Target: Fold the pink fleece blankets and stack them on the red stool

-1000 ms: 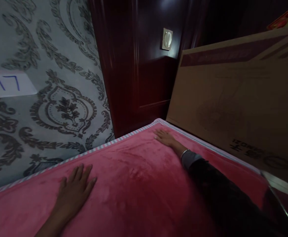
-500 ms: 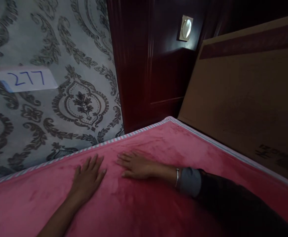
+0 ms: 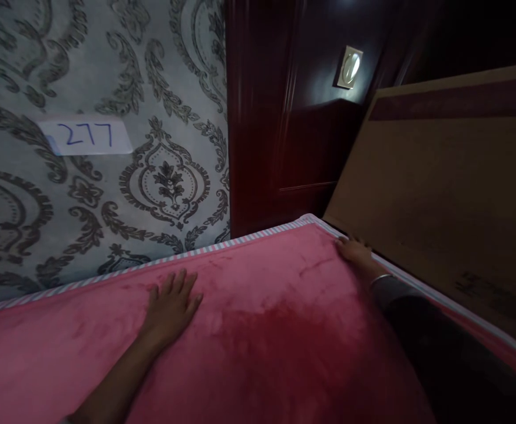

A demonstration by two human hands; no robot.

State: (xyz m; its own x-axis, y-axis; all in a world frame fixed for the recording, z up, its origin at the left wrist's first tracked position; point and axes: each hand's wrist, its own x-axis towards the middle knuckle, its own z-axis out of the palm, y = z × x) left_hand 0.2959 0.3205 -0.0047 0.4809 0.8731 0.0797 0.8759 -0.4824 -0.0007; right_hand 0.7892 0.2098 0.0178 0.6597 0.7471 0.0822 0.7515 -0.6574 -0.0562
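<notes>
A pink plush bed cover (image 3: 249,277) with a striped, piped edge spreads across the lower view. My left hand (image 3: 172,306) lies flat on it, fingers spread, a little in from the edge along the wall. At the cover's right-hand edge, near the far corner, rests my right hand (image 3: 357,254). Its thumb and fingers are apart over the striped border, and the fingertips are partly hidden in shadow. A bracelet (image 3: 380,278) circles the right wrist below a dark sleeve. No loose object shows in either hand.
A large cardboard sheet or box (image 3: 443,176) leans close along the right edge. Behind the far corner stands a dark red panel (image 3: 258,118) with a square switch plate (image 3: 350,68). Patterned wallpaper (image 3: 174,194) on the left carries a paper label (image 3: 88,135) reading 277.
My right hand has moved right and forward, from the middle of the cover to its right edge. My left hand stays flat on the cover. The view has shifted slightly.
</notes>
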